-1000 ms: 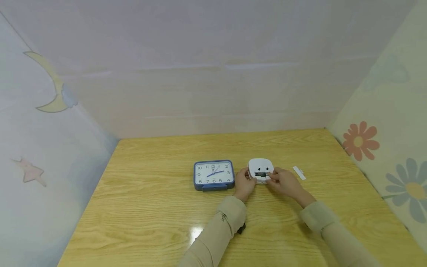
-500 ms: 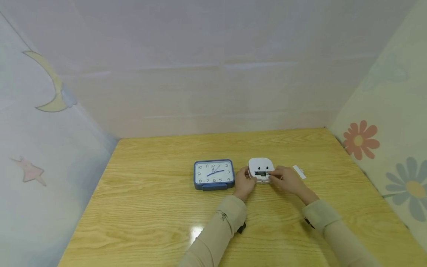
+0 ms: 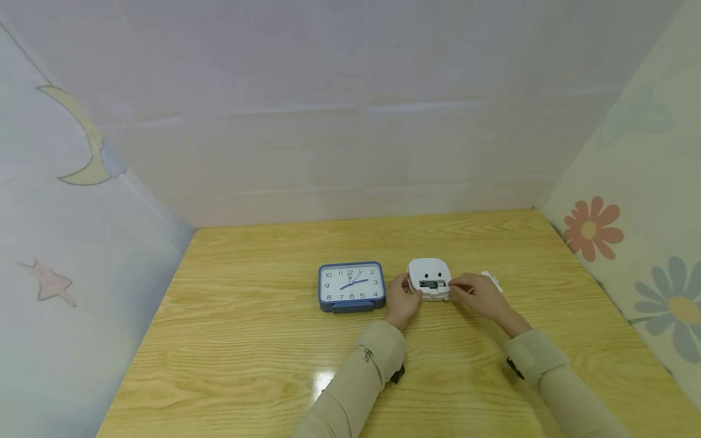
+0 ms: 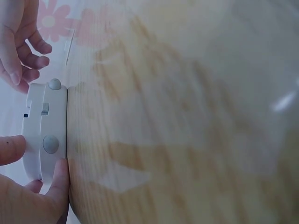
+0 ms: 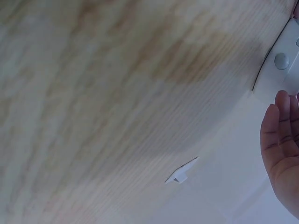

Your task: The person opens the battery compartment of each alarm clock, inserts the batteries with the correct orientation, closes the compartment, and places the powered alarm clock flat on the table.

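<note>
A small white alarm clock (image 3: 428, 268) lies back up on the table, two dark knobs and an uncovered battery slot (image 3: 432, 284) showing. A dark battery (image 3: 430, 285) sits in the slot. My left hand (image 3: 402, 303) grips the clock's left side, thumb on the back face, fingers at the side by the table. The right hand (image 3: 482, 296) is at the clock's right edge, fingers loosely bent and nothing visible between them. In the left wrist view, the clock's side (image 4: 55, 116) shows two round feet, and the right fingertips (image 4: 43, 61) hang near its far end.
A blue-framed alarm clock (image 3: 351, 285) lies face up just left of my left hand. The white battery cover (image 3: 492, 280) lies right of the clock, partly behind my right hand. Patterned walls (image 3: 361, 121) border the wooden table (image 3: 246, 340) at back and sides.
My right hand has drawn back to the right, from over the battery slot to the clock's right edge. The left hand keeps its grip, and the clock has barely shifted.
</note>
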Demonstrator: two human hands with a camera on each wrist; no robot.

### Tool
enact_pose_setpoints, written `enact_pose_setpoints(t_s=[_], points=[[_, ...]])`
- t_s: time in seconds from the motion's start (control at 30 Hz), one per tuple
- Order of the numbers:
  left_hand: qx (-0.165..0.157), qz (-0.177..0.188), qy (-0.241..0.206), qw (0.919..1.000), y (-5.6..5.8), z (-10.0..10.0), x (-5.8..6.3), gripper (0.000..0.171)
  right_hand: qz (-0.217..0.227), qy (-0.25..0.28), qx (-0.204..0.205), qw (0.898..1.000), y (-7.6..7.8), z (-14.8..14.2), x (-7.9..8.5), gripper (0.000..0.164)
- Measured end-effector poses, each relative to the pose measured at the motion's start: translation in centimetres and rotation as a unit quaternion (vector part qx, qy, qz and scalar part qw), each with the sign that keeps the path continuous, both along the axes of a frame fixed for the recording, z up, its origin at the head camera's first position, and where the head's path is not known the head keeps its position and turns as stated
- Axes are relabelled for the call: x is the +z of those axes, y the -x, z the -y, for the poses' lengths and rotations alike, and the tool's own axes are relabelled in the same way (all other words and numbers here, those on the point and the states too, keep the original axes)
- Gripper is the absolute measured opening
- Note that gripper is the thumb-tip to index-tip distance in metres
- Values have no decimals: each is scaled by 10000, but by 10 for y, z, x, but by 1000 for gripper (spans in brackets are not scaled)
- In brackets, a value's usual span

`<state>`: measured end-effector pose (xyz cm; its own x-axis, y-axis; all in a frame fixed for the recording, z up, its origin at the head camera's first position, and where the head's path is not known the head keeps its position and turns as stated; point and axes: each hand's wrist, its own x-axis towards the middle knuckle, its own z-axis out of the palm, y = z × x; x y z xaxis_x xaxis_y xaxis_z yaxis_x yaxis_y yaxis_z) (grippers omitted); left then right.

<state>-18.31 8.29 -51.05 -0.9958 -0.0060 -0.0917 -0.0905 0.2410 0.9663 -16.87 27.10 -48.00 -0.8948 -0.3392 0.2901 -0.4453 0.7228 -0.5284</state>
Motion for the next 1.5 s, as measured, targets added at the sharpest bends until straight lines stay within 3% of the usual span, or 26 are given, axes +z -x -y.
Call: enact_pose_setpoints(t_s=[0.23,0.87,1.13,1.5], points=[[-8,33,-15,10000,1,1,1,48,-86,-152,-164,9997,2,-10,-1,12],[53,12,73,10000,0,1,1,47,881,-856,-1032,9870,7,-49,5,7],[22,31,38,10000,0,1,3,48,1215,-1032,-1410,9771,11,-59,10,24],[110,71,39,9999,0,-1,1,48,1614,-1203,-1540,9673,20,-65,8,48]])
